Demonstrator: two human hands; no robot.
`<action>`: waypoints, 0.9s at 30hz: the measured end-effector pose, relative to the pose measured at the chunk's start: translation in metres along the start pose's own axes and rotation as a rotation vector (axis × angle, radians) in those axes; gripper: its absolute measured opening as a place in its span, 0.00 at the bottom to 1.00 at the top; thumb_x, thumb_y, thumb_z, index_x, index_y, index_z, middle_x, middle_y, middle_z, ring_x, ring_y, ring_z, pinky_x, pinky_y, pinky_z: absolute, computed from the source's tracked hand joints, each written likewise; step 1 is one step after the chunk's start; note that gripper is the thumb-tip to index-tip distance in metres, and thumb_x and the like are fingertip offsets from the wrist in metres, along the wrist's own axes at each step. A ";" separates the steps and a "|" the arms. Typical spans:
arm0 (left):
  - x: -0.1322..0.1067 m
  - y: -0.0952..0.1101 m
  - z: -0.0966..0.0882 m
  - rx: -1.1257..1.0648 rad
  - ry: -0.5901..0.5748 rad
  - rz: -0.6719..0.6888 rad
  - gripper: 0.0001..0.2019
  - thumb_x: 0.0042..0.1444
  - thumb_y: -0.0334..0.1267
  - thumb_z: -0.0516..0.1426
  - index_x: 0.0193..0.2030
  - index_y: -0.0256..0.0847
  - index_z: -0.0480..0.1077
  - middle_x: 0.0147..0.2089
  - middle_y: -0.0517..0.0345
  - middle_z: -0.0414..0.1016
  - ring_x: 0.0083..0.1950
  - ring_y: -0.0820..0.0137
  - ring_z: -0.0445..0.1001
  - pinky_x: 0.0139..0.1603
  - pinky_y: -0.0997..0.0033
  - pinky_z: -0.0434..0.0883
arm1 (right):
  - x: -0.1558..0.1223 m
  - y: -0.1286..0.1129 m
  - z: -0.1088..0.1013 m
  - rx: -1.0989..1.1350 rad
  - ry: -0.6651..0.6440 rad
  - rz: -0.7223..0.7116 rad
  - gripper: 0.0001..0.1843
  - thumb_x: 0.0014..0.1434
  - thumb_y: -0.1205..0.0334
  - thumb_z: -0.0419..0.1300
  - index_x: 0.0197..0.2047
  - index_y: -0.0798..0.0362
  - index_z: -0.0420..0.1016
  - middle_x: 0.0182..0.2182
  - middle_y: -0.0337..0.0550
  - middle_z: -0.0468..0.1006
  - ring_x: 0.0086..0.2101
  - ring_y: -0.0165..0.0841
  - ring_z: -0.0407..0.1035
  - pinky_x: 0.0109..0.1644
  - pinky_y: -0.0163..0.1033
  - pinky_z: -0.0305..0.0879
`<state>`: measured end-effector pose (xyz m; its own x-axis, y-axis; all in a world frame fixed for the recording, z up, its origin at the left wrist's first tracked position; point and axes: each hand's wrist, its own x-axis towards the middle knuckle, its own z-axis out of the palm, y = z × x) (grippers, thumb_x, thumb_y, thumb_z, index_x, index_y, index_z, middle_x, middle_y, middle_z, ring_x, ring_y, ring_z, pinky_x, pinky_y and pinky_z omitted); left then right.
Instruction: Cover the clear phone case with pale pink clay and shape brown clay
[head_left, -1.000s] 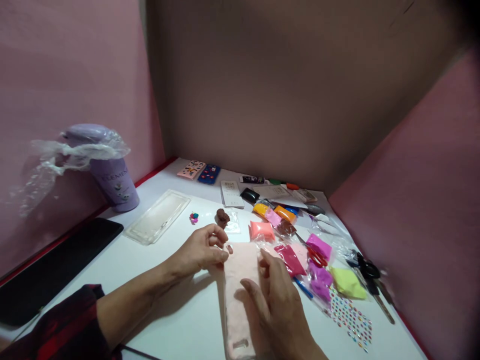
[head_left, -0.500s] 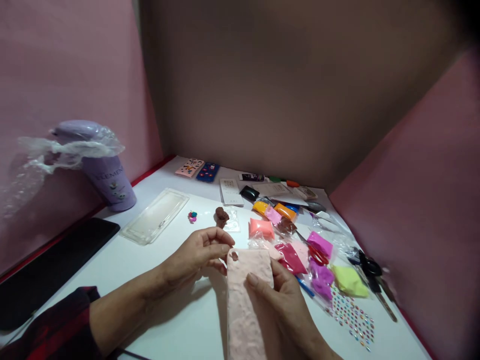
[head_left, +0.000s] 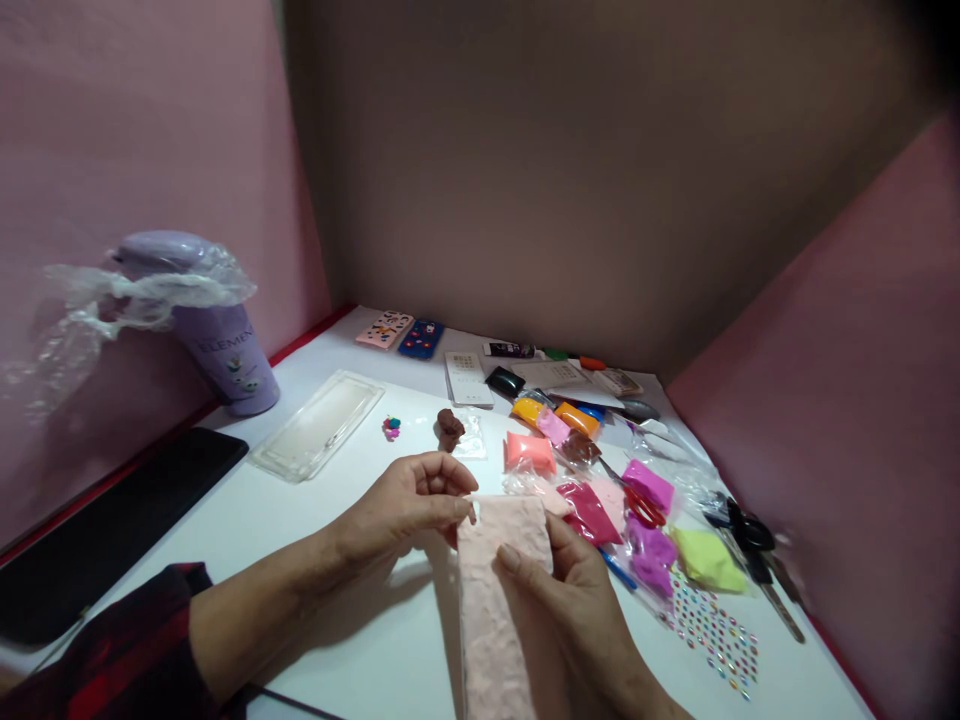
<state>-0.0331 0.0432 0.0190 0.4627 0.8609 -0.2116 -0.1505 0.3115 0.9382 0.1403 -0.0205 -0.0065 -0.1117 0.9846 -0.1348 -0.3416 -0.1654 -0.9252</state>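
Note:
A long phone case covered in pale pink clay (head_left: 491, 600) is held tilted up over the white table (head_left: 360, 640). My right hand (head_left: 577, 615) grips it from the right, thumb across its textured face. My left hand (head_left: 409, 505) pinches its top left corner, by the camera hole, with fingers closed. A small brown clay lump (head_left: 450, 427) lies just beyond my left hand.
Several coloured clay packets (head_left: 592, 510) and red scissors (head_left: 637, 505) lie to the right, with a sticker sheet (head_left: 709, 635) and black scissors (head_left: 750, 545). A clear case (head_left: 319, 425), a purple tumbler (head_left: 225, 350) under plastic wrap and a black pad (head_left: 105, 530) sit left. Decorated cases (head_left: 405, 333) lie at the back.
The pink case went from lying flat on the table to being lifted and tilted toward me. My right hand shifted from on top of it to gripping its side; my left hand moved onto its top corner.

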 end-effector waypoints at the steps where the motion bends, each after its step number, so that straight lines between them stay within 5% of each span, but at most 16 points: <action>1: 0.000 0.000 0.000 -0.005 -0.010 0.009 0.10 0.45 0.33 0.64 0.33 0.34 0.69 0.27 0.57 0.74 0.26 0.75 0.71 0.30 0.74 0.68 | 0.000 0.000 0.000 -0.006 0.004 -0.004 0.21 0.50 0.58 0.68 0.47 0.54 0.75 0.41 0.52 0.79 0.46 0.46 0.71 0.52 0.52 0.64; 27: -0.002 -0.004 0.000 -0.012 -0.016 0.057 0.10 0.43 0.33 0.64 0.32 0.35 0.70 0.26 0.59 0.72 0.26 0.74 0.69 0.29 0.74 0.67 | -0.002 -0.001 0.003 -0.030 0.005 -0.021 0.20 0.51 0.57 0.67 0.47 0.55 0.75 0.41 0.51 0.79 0.46 0.46 0.71 0.51 0.52 0.66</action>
<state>-0.0332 0.0403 0.0160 0.4673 0.8708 -0.1529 -0.1875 0.2666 0.9454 0.1386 -0.0228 -0.0040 -0.1006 0.9880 -0.1169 -0.3152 -0.1431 -0.9382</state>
